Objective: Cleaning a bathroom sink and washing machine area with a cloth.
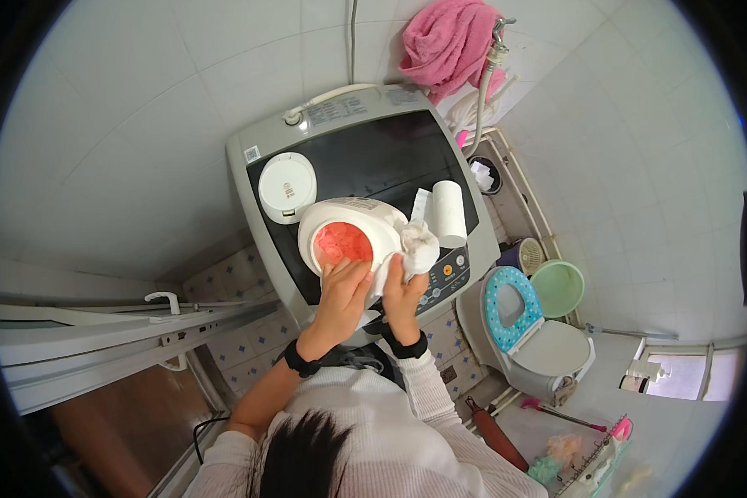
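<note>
A white rounded container (389,219) is tilted towards me on the washing machine's dark lid (373,155). Its round mouth shows a pinkish-red interior (341,241). My left hand (345,289) grips the near rim, fingertips just over the edge. In my right hand (403,295) is a crumpled white paper towel (419,246), held against the container's right side. Part of the towel hangs between the two hands. A white oval cover (287,187) lies flat to the left of the container. To the right rests a white paper towel roll (449,213) with a loose end.
The washing machine's control panel (448,271) lies beside my right hand. On the right stand a toilet (551,348) with a blue seat cover, a green basin (557,288) and a small bin (485,175). A pink towel (451,43) hangs by the tap. An open door (131,336) stands left.
</note>
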### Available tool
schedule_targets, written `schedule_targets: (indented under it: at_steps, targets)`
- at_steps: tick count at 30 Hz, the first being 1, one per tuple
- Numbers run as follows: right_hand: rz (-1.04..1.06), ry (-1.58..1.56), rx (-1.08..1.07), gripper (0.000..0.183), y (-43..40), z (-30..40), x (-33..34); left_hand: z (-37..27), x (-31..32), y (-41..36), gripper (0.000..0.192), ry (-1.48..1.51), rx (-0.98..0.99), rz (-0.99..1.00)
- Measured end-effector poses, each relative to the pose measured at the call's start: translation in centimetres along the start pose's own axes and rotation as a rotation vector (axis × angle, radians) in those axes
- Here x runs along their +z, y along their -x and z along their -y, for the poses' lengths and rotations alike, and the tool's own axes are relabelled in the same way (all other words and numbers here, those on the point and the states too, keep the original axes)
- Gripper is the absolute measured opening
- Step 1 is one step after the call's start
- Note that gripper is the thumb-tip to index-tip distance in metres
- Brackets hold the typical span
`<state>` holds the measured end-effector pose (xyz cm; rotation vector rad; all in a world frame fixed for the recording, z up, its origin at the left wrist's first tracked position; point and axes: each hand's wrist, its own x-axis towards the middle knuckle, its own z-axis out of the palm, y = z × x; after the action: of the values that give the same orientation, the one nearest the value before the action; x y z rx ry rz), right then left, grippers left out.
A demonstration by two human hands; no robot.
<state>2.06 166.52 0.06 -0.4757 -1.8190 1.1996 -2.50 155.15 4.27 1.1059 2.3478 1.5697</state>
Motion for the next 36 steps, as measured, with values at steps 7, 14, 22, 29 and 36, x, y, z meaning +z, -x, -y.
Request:
schedule_targets:
  at_steps: [7,14,22,29,36]
  targets:
    - [0.013,-0.064,0.244,0.021,-2.7,-0.6,-1.3,-0.4,0.4,-0.3,0.015,-0.039,0.054,-0.058]
    - [0.041,-0.236,0.300,0.033,1.2,-3.0,-1.6,-1.0,0.0,-0.8,0.018,-0.046,0.001,-0.100]
    - [0.134,0.278,-0.261,0.023,0.3,-0.8,-1.2,-1.6,-0.5,-2.5,0.029,-0.243,0.033,-0.149]
    - [0.118,0.276,0.024,0.027,-1.1,2.2,0.5,-0.7,0.4,-2.1,0.032,-0.350,0.004,-0.247]
    - [0.175,0.129,-0.065,0.032,-1.5,-0.1,0.2,-0.4,0.3,-2.1,0.032,-0.347,0.019,-0.251]
